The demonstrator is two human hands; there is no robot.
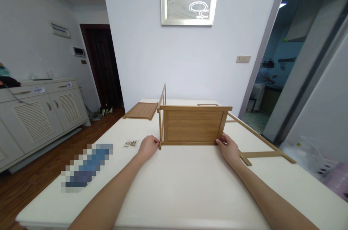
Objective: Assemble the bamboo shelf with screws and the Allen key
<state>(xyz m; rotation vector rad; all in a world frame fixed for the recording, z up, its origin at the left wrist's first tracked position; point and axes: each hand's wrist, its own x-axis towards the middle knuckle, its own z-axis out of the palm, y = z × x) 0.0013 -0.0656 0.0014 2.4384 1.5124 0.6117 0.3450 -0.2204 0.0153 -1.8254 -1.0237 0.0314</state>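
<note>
Hold the framed wooden panel (194,125), pinched by the right hand (230,148), square to the side frame (160,132) beside the left hand (148,147) (grip indeterminate).

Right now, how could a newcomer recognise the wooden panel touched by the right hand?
On the white table, find the left hand and right hand. Between them is the framed wooden panel, wider than tall. It stands upright, whereas the similar panel farther left lies flat.
</note>
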